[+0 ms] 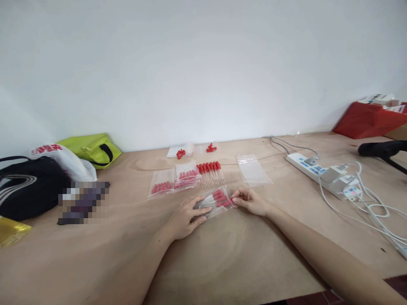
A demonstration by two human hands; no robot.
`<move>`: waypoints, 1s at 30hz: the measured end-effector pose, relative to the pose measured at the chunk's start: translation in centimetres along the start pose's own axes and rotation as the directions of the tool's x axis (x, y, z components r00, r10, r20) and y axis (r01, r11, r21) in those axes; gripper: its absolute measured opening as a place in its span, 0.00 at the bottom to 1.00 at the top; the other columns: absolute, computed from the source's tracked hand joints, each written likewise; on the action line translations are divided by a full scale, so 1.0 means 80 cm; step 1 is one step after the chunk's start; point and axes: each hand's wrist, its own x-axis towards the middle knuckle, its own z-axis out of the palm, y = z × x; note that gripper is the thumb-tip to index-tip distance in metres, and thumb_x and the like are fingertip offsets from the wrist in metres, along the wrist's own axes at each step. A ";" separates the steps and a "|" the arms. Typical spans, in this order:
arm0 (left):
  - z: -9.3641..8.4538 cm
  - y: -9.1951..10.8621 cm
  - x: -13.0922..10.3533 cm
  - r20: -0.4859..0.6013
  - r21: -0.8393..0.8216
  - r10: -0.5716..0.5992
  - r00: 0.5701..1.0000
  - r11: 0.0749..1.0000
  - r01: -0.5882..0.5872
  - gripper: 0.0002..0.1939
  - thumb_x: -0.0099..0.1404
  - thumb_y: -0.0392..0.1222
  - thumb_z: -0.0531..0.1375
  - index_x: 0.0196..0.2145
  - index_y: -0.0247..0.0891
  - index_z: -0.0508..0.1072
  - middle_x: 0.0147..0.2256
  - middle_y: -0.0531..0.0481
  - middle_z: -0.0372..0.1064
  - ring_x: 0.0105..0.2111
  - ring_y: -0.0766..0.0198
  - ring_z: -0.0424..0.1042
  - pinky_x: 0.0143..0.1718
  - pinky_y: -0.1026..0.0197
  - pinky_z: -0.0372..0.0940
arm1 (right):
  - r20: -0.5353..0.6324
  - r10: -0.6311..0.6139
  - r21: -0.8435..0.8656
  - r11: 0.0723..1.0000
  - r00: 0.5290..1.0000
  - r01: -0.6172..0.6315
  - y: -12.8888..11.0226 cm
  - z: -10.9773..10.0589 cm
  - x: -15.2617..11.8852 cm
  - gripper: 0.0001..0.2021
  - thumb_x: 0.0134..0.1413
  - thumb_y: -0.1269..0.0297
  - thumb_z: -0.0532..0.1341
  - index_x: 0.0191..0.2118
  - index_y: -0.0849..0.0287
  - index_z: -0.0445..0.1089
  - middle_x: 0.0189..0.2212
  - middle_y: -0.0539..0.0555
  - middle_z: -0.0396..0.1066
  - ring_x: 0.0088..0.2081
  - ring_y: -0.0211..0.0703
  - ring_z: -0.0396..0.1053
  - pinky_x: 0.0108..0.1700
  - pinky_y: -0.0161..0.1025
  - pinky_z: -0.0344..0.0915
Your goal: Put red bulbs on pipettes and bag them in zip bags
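Observation:
My left hand (187,217) lies with fingers spread over a clear zip bag (211,214), pressing its left part to the table. Several red-tipped sticks (220,197) lie inside that bag. At the bag's right edge, the thumb and fingers of my right hand (252,202) pinch a red-tipped stick (233,201), mostly hidden by the fingers and bag. Just beyond stands a row of loose red-tipped sticks (210,174), lying side by side with pale shafts towards me. To their left are filled clear bags (161,186) with red tips showing through.
A flat clear zip bag (254,170) lies to the right. Small red pieces (211,148) rest on bags near the wall. A power strip (313,170) with white cables (377,212) occupies the right side. Bags, including a lime-green one (92,148), stand at the left.

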 end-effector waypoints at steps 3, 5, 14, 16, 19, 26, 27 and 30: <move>0.000 0.000 0.000 0.003 0.017 -0.004 1.000 1.000 0.004 0.16 0.64 0.44 0.51 0.50 0.53 0.64 0.56 0.51 0.52 0.55 0.55 0.53 0.53 0.47 0.53 | 0.034 0.002 -0.028 1.000 0.999 -0.001 -0.002 0.001 -0.002 0.17 0.38 0.51 0.64 0.27 0.62 0.65 0.23 0.48 0.67 0.26 0.33 0.63 0.30 0.34 0.59; 0.000 -0.001 0.000 0.004 0.023 0.004 1.000 1.000 -0.004 0.17 0.64 0.43 0.51 0.51 0.53 0.63 0.56 0.51 0.51 0.55 0.55 0.53 0.53 0.46 0.53 | 0.025 0.009 -0.032 0.999 1.000 -0.008 -0.002 0.003 -0.003 0.18 0.35 0.53 0.66 0.27 0.61 0.65 0.25 0.49 0.68 0.27 0.33 0.64 0.31 0.34 0.59; -0.001 0.000 0.000 -0.012 0.043 0.009 1.000 0.999 -0.009 0.17 0.63 0.43 0.52 0.50 0.52 0.64 0.54 0.50 0.53 0.54 0.56 0.54 0.52 0.48 0.54 | 0.030 0.040 -0.058 0.998 0.999 -0.038 -0.006 0.013 0.001 0.18 0.32 0.55 0.67 0.26 0.61 0.63 0.19 0.45 0.63 0.19 0.27 0.56 0.22 0.29 0.52; -0.001 0.000 0.000 -0.013 0.047 0.013 1.000 0.999 -0.013 0.17 0.63 0.42 0.52 0.50 0.52 0.64 0.54 0.50 0.53 0.54 0.56 0.54 0.52 0.48 0.54 | 0.075 0.061 -0.065 0.996 0.995 -0.056 -0.010 0.012 -0.001 0.17 0.31 0.57 0.68 0.26 0.62 0.64 0.19 0.45 0.63 0.19 0.27 0.56 0.21 0.29 0.52; 0.000 -0.001 0.000 -0.010 0.044 0.022 1.000 0.999 -0.022 0.17 0.63 0.43 0.52 0.50 0.52 0.64 0.55 0.50 0.53 0.54 0.56 0.54 0.52 0.48 0.54 | 0.056 0.052 -0.059 0.997 0.997 -0.049 -0.009 0.014 -0.002 0.18 0.28 0.59 0.69 0.27 0.62 0.65 0.20 0.45 0.64 0.20 0.28 0.57 0.23 0.29 0.54; -0.004 -0.001 0.000 0.015 0.014 -0.002 1.000 1.000 0.002 0.18 0.63 0.46 0.52 0.51 0.51 0.63 0.55 0.48 0.53 0.54 0.53 0.54 0.52 0.46 0.53 | -0.108 0.015 -0.086 0.996 0.994 -0.024 0.005 0.020 0.003 0.16 0.32 0.56 0.67 0.27 0.62 0.67 0.21 0.48 0.66 0.23 0.32 0.60 0.25 0.32 0.57; -0.004 0.000 0.000 0.017 0.011 -0.004 1.000 1.000 0.003 0.18 0.62 0.46 0.52 0.51 0.51 0.63 0.55 0.48 0.53 0.54 0.53 0.54 0.52 0.46 0.53 | -0.121 0.020 -0.099 0.995 0.992 -0.032 0.005 0.021 0.004 0.16 0.32 0.56 0.67 0.26 0.61 0.67 0.21 0.48 0.66 0.22 0.32 0.60 0.25 0.32 0.56; -0.003 -0.001 0.000 0.004 0.003 0.002 1.000 1.000 -0.003 0.20 0.61 0.47 0.54 0.52 0.51 0.62 0.55 0.49 0.53 0.54 0.53 0.54 0.52 0.46 0.53 | -0.174 0.020 -0.130 0.991 0.985 -0.043 0.002 0.025 0.006 0.14 0.35 0.56 0.65 0.24 0.61 0.64 0.19 0.47 0.64 0.21 0.31 0.57 0.23 0.32 0.55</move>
